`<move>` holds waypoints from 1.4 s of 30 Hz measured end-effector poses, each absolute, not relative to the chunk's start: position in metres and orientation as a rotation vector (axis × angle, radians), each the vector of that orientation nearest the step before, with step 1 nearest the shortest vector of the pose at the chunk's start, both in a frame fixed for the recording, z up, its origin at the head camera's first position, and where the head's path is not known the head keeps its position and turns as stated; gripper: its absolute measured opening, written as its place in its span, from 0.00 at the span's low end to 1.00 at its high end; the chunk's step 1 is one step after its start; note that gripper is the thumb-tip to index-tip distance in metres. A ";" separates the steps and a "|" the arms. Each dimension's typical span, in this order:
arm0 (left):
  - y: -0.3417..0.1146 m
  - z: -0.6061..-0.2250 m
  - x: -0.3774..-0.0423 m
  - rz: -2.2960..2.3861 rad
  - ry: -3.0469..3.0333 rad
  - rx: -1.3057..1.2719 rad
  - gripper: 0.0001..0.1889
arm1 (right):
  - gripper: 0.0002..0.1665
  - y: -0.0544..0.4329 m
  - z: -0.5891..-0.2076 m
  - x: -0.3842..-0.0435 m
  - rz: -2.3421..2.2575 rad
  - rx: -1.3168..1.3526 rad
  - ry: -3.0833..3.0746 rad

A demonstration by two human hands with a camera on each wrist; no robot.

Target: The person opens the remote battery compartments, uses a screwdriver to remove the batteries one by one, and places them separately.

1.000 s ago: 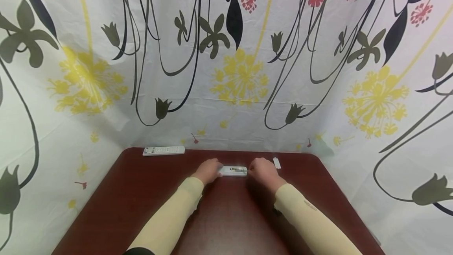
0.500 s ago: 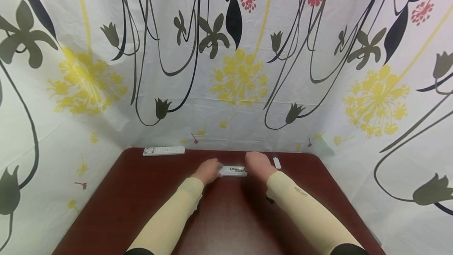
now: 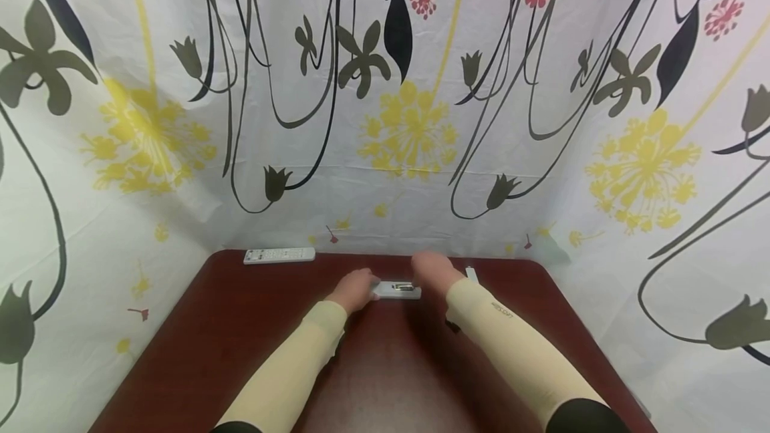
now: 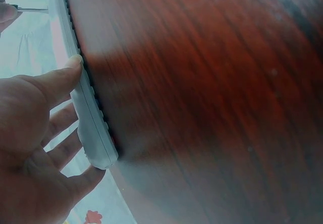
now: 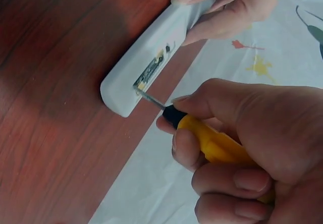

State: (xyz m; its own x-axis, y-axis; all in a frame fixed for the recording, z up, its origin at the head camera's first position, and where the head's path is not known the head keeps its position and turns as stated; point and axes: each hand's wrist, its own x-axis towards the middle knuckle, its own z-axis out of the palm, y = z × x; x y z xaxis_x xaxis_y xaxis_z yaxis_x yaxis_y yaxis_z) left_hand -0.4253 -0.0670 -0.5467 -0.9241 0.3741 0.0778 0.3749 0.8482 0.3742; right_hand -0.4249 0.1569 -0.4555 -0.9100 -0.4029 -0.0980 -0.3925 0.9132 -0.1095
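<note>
A white remote control (image 5: 128, 62) lies button side down on the table, its battery compartment (image 5: 151, 70) uncovered. My left hand (image 4: 40, 118) grips one end of it, thumb on the near edge and fingers on the far side. In my right hand (image 5: 247, 138) is a screwdriver (image 5: 214, 142) with a yellow and black handle, held with curled fingers. The metal shaft (image 5: 151, 100) slants down, and its tip is at the outer end of the compartment. In the head view, my right hand hides the screwdriver.
A second white remote (image 3: 279, 256) lies button side up at the back left of the dark red table (image 3: 265, 326). A small white cover (image 3: 472, 275) lies beyond my right wrist, partly hidden. A flowered curtain (image 3: 331, 139) hangs behind the table and at both sides.
My right hand has shifted left and slightly farther back, over the remote's right end. Its forearm now covers part of the small white cover. The left hand stays in place.
</note>
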 end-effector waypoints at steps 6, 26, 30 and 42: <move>-0.070 -0.546 -0.428 -0.631 -3.029 -0.595 0.23 | 0.13 0.147 -0.453 -0.438 -0.018 -0.598 2.950; -0.067 -0.552 -0.430 -0.603 -3.044 -0.616 0.23 | 0.14 0.161 -0.457 -0.442 -0.110 -0.699 2.919; -0.067 -0.549 -0.429 -0.607 -3.044 -0.615 0.23 | 0.23 0.170 -0.456 -0.442 -0.189 -0.741 2.921; -0.067 -0.551 -0.433 -0.579 -3.041 -0.617 0.23 | 0.29 0.198 -0.467 -0.438 -0.699 -0.716 2.806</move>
